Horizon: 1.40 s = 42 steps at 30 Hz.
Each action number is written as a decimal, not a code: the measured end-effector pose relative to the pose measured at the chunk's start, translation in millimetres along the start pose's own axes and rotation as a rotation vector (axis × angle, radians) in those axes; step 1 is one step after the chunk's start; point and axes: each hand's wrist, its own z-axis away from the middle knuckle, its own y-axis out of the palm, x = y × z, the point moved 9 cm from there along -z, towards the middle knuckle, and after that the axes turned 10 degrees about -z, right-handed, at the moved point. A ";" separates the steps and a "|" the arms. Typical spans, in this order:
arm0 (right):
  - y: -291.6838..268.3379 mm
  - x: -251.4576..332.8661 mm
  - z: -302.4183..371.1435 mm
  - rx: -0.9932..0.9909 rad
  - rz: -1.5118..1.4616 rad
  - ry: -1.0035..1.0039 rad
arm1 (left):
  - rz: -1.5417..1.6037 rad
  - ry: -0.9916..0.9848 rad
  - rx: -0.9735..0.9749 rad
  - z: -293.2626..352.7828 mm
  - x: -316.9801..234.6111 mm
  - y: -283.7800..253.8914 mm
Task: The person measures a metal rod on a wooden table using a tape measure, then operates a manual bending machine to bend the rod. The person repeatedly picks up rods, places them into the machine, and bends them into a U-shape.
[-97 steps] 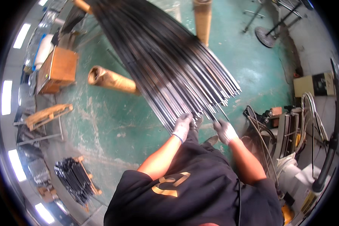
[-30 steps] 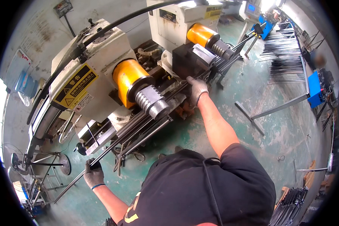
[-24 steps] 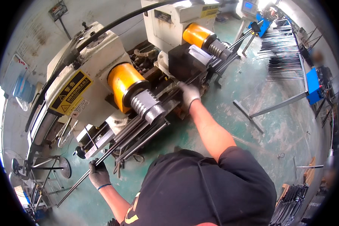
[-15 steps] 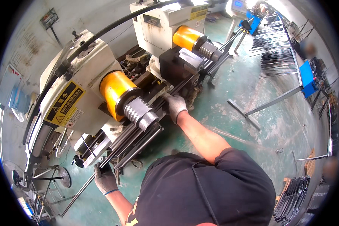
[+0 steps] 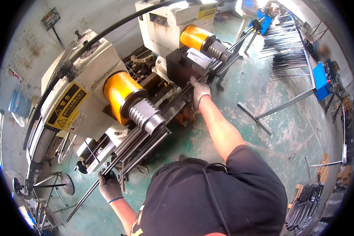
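Long thin metal rods (image 5: 86, 197) run slantwise along the front of a machine, from the lower left toward the far right. My gloved left hand (image 5: 111, 187) is closed round them near their lower end. Farther along, my gloved right hand (image 5: 201, 93) grips the rods beside a dark block on the machine; its fingertips are partly hidden. Between my hands, a grey ribbed roller (image 5: 147, 117) on an orange cylinder (image 5: 122, 96) juts out above the rods. A second ribbed roller (image 5: 219, 52) with its orange cylinder (image 5: 194, 37) stands beyond my right hand.
Cream machine housings (image 5: 80, 67) stand behind the rollers, with a black hose (image 5: 118, 29) arching over. At right, a metal rack (image 5: 287, 105) carries many thin rods (image 5: 289, 65). More dark parts (image 5: 305, 208) lie stacked at lower right. A round-seated stool (image 5: 67, 184) is at left.
My right hand has moved away from me and to the right along the machine. The rods' lower end has shifted slightly up and right. My left hand stays nearly in place.
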 end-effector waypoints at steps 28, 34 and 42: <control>32.3 -34.4 67.2 -0.014 -0.237 -0.056 | -0.195 -0.159 -0.092 29.6 51.1 -16.9; 6.8 -41.7 23.4 -0.130 -0.239 -0.143 | -0.233 -0.330 -0.194 43.9 106.7 -66.1; -38.1 -76.8 49.8 0.099 1.008 -0.424 | -0.248 -0.405 -0.489 62.5 157.9 -159.2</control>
